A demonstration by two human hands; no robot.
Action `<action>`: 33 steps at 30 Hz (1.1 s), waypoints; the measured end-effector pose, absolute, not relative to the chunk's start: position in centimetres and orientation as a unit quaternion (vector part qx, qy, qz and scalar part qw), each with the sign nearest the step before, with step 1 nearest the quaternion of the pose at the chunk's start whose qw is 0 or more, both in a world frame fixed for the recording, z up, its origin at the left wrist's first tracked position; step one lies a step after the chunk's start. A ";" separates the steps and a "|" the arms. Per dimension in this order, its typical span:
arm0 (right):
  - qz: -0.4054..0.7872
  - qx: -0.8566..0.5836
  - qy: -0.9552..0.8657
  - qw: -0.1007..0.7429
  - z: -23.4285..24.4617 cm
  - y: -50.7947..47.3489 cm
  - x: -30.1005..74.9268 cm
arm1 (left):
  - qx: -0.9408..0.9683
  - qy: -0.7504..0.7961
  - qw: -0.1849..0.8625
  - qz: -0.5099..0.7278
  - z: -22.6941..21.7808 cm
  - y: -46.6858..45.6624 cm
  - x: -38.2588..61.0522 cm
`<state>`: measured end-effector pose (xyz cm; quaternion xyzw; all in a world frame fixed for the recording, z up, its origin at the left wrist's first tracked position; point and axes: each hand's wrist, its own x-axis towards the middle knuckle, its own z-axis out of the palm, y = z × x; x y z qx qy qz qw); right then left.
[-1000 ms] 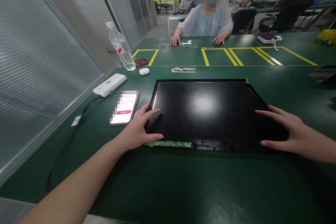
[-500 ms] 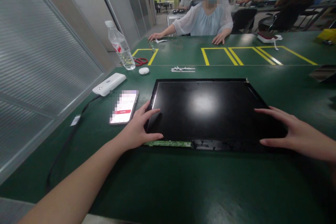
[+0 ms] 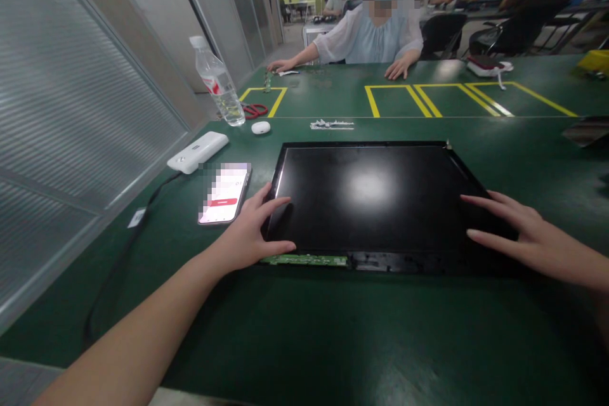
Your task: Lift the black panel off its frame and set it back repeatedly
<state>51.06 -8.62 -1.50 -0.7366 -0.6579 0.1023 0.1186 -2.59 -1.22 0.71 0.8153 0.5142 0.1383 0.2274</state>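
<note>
A black flat screen panel (image 3: 375,196) lies face up on the green table (image 3: 304,330), with a thin green circuit strip (image 3: 304,260) along its near edge. My left hand (image 3: 250,235) rests on the panel's near left corner, fingers spread over the edge. Over on the near right corner lies my right hand (image 3: 518,231), its fingers stretched out flat on the panel. Neither hand holds anything.
A phone (image 3: 224,193) lies just left of the panel, beside a white power bank (image 3: 197,152) with a black cable. A water bottle (image 3: 216,82), red scissors (image 3: 255,110) and a small white case (image 3: 261,128) sit farther back. A person (image 3: 375,35) sits across the table.
My right hand has drawn its thumb in and shifted slightly on the corner. The person opposite has reached one arm out to the left along the table.
</note>
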 end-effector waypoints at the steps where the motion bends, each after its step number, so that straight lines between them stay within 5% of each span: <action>1: 0.083 -0.738 -0.658 0.125 -1.8 -8.4 51.0 | 0.816 0.513 0.229 0.136 0.9 -1.3 -2.6; 8: -0.013 -0.717 -0.688 0.110 -3.4 -7.1 51.1 | 0.812 0.518 0.237 0.124 1.4 -1.5 -2.4; 33: 0.085 -0.780 -0.587 0.201 -1.0 -7.6 50.2 | 0.788 0.560 0.191 0.169 1.0 -0.7 -2.5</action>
